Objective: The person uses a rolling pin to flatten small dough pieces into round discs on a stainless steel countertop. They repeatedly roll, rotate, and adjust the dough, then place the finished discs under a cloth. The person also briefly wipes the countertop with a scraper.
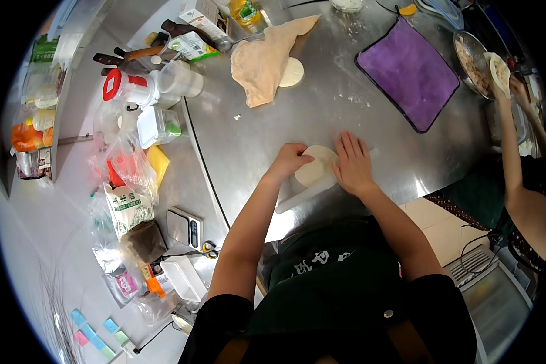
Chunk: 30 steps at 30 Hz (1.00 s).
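A flat, pale dough round [317, 164] lies on the steel worktop in front of me. My left hand [291, 160] pinches its left edge between thumb and fingers. My right hand [354, 164] lies flat with fingers stretched out, its palm over a pale rolling pin [302, 196]. The pin slants across the near edge of the round, its far end showing beyond the right hand. Farther back, a beige cloth [261, 61] partly covers another dough round [292, 73].
A purple cloth [407, 73] lies right of centre. At far right, a co-worker's hand holds a filled wrapper [499, 73] beside a metal bowl [469, 63] of filling. Leftward stand tubs [179, 79], knives [111, 60], a kitchen scale [185, 228], scissors [208, 248] and a white tray [182, 277].
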Available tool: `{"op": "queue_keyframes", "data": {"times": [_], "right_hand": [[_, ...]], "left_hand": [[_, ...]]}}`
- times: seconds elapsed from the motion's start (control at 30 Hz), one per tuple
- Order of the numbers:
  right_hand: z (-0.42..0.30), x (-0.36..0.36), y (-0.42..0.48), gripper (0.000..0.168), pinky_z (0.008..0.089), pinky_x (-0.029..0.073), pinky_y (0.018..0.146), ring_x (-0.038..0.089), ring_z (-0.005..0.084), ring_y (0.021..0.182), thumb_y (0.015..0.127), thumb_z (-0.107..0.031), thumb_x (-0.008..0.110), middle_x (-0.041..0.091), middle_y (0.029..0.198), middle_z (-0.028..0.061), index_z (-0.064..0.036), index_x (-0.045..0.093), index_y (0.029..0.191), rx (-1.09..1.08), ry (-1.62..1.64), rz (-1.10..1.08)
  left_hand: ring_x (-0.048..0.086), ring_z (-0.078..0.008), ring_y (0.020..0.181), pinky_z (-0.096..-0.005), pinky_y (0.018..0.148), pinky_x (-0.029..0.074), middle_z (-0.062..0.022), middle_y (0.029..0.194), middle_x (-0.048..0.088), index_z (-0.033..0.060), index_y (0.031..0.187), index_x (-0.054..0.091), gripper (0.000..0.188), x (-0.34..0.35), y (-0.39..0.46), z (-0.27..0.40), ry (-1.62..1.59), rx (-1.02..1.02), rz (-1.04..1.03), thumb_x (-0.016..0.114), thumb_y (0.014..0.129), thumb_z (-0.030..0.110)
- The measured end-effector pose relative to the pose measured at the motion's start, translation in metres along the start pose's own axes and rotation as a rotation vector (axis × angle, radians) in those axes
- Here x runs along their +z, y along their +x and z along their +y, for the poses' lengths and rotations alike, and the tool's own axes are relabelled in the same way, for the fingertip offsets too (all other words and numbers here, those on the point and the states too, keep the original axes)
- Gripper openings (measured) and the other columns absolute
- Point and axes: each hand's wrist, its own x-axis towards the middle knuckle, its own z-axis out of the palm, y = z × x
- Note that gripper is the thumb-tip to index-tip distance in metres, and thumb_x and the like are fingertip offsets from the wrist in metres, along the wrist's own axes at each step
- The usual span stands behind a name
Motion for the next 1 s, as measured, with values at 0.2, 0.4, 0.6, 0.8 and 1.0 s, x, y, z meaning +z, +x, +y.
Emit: {"op": "queue_keyframes", "data": {"times": [0.2, 0.4, 0.6, 0.8, 1.0], "right_hand": [[0.024, -0.028, -0.065, 0.055, 0.0496, 0.025, 0.11, 0.041, 0.0289, 0.127, 0.064, -0.026, 0.078, 0.048, 0.13, 0.0112, -0.009, 0.058, 0.113, -0.153, 0.1, -0.114], [0.028, -0.051, -0.044, 0.037, 0.0479, 0.026, 0.109, 0.046, 0.027, 0.118, 0.06, -0.022, 0.079, 0.053, 0.115, 0.0082, -0.012, 0.063, 0.093, -0.195, 0.142, -0.125], [0.013, -0.03, 0.007, 0.035, 0.0487, 0.025, 0.109, 0.045, 0.0286, 0.119, 0.07, -0.028, 0.073, 0.051, 0.119, 0.011, -0.009, 0.062, 0.097, -0.14, 0.145, -0.114], [0.0, -0.01, -0.019, 0.044, 0.0506, 0.022, 0.11, 0.038, 0.0318, 0.13, 0.084, -0.027, 0.056, 0.042, 0.138, 0.0171, -0.004, 0.053, 0.122, -0.007, 0.003, -0.001], [-0.005, -0.002, 0.038, 0.052, 0.0507, 0.021, 0.111, 0.035, 0.0329, 0.132, 0.085, -0.027, 0.055, 0.036, 0.144, 0.0183, -0.001, 0.048, 0.13, -0.011, -0.032, -0.011]], "left_hand": [[0.064, -0.034, 0.082, -0.0397, 0.072, 0.05, -0.0199, 0.088, 0.066, 0.0001, 0.096, 0.067, 0.027, 0.02, -0.023, 0.043, 0.424, 0.112, 0.069, 0.068, 0.074, 0.017], [0.063, -0.0371, 0.082, -0.0417, 0.072, 0.05, -0.021, 0.086, 0.065, 0.0012, 0.092, 0.066, 0.021, 0.017, -0.036, 0.025, 0.457, 0.004, 0.229, 0.067, 0.076, 0.014], [0.063, -0.0269, 0.074, -0.0348, 0.068, 0.05, -0.0166, 0.082, 0.066, -0.0018, 0.094, 0.066, 0.02, 0.007, -0.03, 0.005, 0.316, -0.058, 0.193, 0.064, 0.079, 0.011], [0.061, -0.0145, 0.077, -0.0282, 0.069, 0.049, -0.0095, 0.086, 0.067, -0.0049, 0.099, 0.066, 0.021, 0.008, -0.023, -0.017, -0.335, -0.078, 0.221, 0.062, 0.083, 0.007], [0.061, -0.0142, 0.079, -0.0287, 0.07, 0.049, -0.0084, 0.085, 0.067, -0.0042, 0.1, 0.067, 0.022, -0.004, -0.009, -0.005, -0.342, -0.044, 0.138, 0.064, 0.081, 0.007]]}}
